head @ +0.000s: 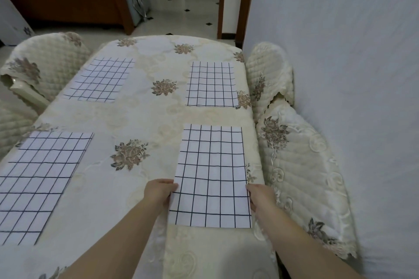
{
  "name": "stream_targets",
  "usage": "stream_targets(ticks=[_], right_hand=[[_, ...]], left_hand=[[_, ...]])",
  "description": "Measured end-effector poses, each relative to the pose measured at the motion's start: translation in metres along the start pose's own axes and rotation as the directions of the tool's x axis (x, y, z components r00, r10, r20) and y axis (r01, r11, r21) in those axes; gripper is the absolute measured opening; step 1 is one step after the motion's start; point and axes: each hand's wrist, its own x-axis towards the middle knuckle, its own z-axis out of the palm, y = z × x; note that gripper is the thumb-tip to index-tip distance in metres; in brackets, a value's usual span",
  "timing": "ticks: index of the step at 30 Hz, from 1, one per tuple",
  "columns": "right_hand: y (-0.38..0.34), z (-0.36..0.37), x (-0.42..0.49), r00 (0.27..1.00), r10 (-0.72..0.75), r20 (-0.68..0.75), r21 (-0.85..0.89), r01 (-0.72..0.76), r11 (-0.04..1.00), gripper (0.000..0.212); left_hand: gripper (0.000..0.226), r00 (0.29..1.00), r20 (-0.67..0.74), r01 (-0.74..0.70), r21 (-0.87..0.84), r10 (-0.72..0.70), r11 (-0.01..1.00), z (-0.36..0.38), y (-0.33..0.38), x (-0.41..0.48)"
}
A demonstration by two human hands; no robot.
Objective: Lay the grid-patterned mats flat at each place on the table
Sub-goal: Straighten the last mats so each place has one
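Note:
Several white mats with black grid lines lie flat on the cream floral tablecloth [140, 118]. The near right mat [212, 176] lies in front of me. My left hand [158, 191] grips its left edge, and my right hand [260, 195] grips its right edge, fingers tucked under the mat's sides. Another mat [38, 184] lies at the near left, one [101, 79] at the far left and one [212, 84] at the far right.
Chairs with quilted cream covers stand round the table: one [43, 61] at the far left, two at the right [269, 77] [303, 172]. A pale wall [351, 52] runs close along the right side. A tiled floor and doorway lie beyond the table.

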Motion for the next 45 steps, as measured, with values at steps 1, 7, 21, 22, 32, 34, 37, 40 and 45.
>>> stream_targets(ticks=[1, 7, 21, 22, 32, 34, 37, 40, 45], right_hand=[[-0.001, -0.001, 0.001, 1.000, 0.008, 0.004, -0.006, -0.008, 1.000, 0.010], [-0.003, -0.004, 0.010, 0.999, -0.047, 0.005, -0.052, 0.047, 0.998, 0.007], [-0.001, 0.002, 0.014, 0.992, -0.110, -0.057, -0.129, 0.102, 0.986, 0.019], [-0.001, 0.002, 0.014, 0.993, -0.110, -0.052, -0.123, 0.103, 0.987, 0.019], [-0.001, -0.006, 0.011, 0.996, -0.092, -0.016, -0.156, 0.089, 0.984, 0.010], [-0.003, -0.007, 0.007, 0.992, -0.122, -0.014, -0.203, 0.117, 0.972, 0.010], [-0.005, -0.010, -0.002, 0.985, -0.170, -0.019, -0.261, 0.159, 0.952, 0.015], [-0.003, -0.014, -0.007, 0.982, -0.186, -0.027, -0.279, 0.172, 0.945, 0.012], [0.005, -0.022, -0.013, 0.985, -0.169, -0.021, -0.248, 0.158, 0.956, 0.012]], left_hand=[[0.020, 1.000, 0.005, 0.002, 0.007, -0.002, 1.000, 0.001, 0.001, 0.001], [0.013, 1.000, -0.011, -0.002, 0.008, 0.002, 1.000, 0.003, 0.007, 0.006], [0.010, 0.999, -0.018, -0.031, 0.020, 0.031, 0.999, 0.005, 0.012, 0.008], [0.010, 0.999, -0.016, -0.028, 0.020, 0.028, 0.999, 0.005, 0.012, 0.008], [0.004, 0.994, -0.018, -0.101, 0.119, 0.104, 0.988, -0.002, 0.011, -0.004], [0.009, 0.991, -0.018, -0.128, 0.169, 0.133, 0.977, -0.004, 0.010, -0.006], [0.009, 0.991, -0.007, -0.132, 0.205, 0.137, 0.970, -0.005, 0.006, -0.012], [0.008, 0.992, -0.012, -0.123, 0.217, 0.129, 0.968, -0.007, 0.002, -0.016], [0.012, 0.992, -0.010, -0.118, 0.205, 0.123, 0.972, -0.008, -0.005, -0.020]])
